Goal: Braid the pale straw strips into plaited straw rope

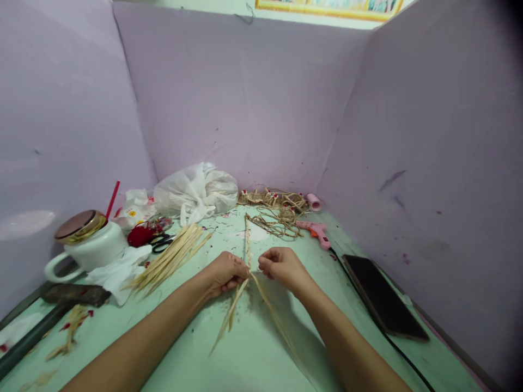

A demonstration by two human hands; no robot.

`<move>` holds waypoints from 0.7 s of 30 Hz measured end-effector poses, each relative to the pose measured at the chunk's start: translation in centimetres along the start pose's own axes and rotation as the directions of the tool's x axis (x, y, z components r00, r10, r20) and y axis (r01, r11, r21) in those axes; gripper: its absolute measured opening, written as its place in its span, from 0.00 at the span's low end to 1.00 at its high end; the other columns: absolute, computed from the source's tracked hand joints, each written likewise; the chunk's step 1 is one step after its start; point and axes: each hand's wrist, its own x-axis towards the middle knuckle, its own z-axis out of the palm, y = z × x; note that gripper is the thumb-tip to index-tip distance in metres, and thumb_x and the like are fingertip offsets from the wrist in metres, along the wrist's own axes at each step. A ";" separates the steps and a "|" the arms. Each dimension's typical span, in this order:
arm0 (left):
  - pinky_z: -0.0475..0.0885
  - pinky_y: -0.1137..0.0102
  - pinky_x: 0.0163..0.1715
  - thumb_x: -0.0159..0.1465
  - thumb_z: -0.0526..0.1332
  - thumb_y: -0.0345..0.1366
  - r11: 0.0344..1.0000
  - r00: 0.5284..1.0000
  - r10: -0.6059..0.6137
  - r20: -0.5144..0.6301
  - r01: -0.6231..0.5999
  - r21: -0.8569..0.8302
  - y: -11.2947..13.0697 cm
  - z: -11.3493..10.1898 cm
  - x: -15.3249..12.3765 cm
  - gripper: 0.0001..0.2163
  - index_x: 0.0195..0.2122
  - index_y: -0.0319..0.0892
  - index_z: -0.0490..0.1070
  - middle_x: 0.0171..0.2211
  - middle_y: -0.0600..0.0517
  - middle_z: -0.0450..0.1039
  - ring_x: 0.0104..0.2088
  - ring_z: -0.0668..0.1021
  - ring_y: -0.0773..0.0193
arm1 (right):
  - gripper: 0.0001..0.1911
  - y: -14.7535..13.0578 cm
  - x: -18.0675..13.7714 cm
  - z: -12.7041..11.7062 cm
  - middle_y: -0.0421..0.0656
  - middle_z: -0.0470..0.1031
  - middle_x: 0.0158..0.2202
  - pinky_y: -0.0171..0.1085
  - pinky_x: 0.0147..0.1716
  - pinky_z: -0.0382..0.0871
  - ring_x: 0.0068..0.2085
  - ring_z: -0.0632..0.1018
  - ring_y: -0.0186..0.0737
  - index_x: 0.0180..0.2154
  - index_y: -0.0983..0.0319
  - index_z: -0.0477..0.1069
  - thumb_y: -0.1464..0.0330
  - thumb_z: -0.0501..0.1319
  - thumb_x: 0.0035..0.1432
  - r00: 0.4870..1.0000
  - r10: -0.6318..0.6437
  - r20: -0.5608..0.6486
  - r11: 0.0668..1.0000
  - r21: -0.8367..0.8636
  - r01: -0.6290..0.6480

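Both of my hands meet at the middle of the pale green table (245, 359). My left hand (226, 272) is closed in a pinch on pale straw strips (232, 310) that fan out toward me. My right hand (281, 267) is closed on the same strips, and another strand runs down to the right from it. Between the two hands a braided straw cord (247, 239) rises and stretches away across the table toward the back.
A bundle of straw strips (171, 258) lies to the left, by black scissors (162, 241), a red ball (139, 236), a white lidded mug (87, 245) and white plastic bags (196, 193). At the back sit tangled twine (280, 209) and a pink glue gun (314, 231). A dark phone (382, 296) lies right.
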 end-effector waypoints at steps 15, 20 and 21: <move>0.48 0.76 0.11 0.41 0.55 0.30 0.954 1.000 0.003 -0.019 0.003 0.299 0.7 -0.2 -0.5 0.03 0.15 0.37 0.65 0.08 0.58 0.57 0.09 0.55 0.75 | 0.05 0.7 0.3 2.0 0.35 0.61 0.11 0.28 0.14 0.45 0.14 0.57 0.24 0.16 0.66 0.63 0.77 0.56 0.39 0.981 0.143 0.128 0.964 0.205 -0.168; 0.53 0.75 0.16 0.44 0.56 0.32 0.822 0.990 0.063 -0.128 0.022 0.569 1.2 0.1 -1.5 0.05 0.15 0.37 0.66 0.11 0.55 0.59 0.14 0.61 0.72 | 0.04 0.6 0.3 2.3 0.35 0.62 0.10 0.28 0.13 0.43 0.13 0.55 0.23 0.16 0.65 0.61 0.76 0.56 0.36 0.971 0.163 0.177 0.928 0.307 -0.211; 0.54 0.75 0.17 0.44 0.56 0.32 0.788 0.984 0.106 -0.140 0.003 0.615 1.1 0.6 -1.8 0.05 0.14 0.37 0.66 0.12 0.54 0.60 0.15 0.62 0.71 | 0.03 0.6 0.3 2.3 0.34 0.62 0.10 0.28 0.13 0.42 0.12 0.55 0.23 0.16 0.65 0.61 0.76 0.55 0.36 0.970 0.162 0.183 0.919 0.331 -0.216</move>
